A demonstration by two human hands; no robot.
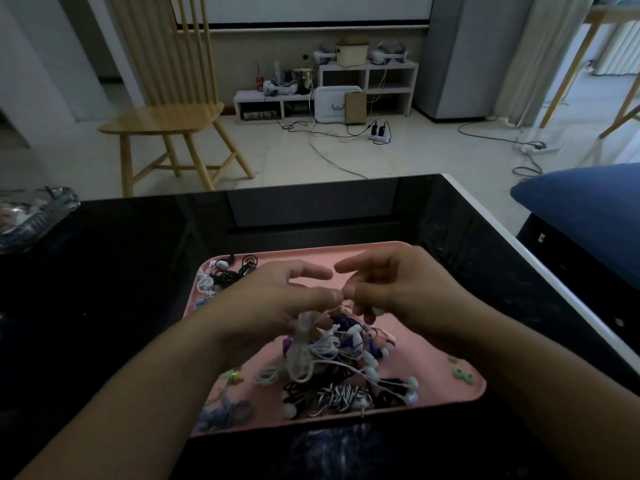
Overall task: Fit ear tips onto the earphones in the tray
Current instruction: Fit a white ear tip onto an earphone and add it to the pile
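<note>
A pink tray (429,344) lies on the black table and holds a tangle of earphones (346,368) in white, black, purple and striped cables. My left hand (277,299) hovers over the tray's middle and pinches a white earphone whose bundled cable (301,355) hangs down from it. My right hand (394,289) meets it fingertip to fingertip, pinching something small there that I cannot make out; a white earbud shows under its lower fingers. Green ear tips (462,374) lie at the tray's right edge.
More coiled earphones (225,275) lie in the tray's far left corner, and a grey-blue set (225,412) lies near left. A clear glass dish (31,216) stands at the table's far left. Beyond the table stand a wooden chair (166,116) and a blue cushion (585,206) at right.
</note>
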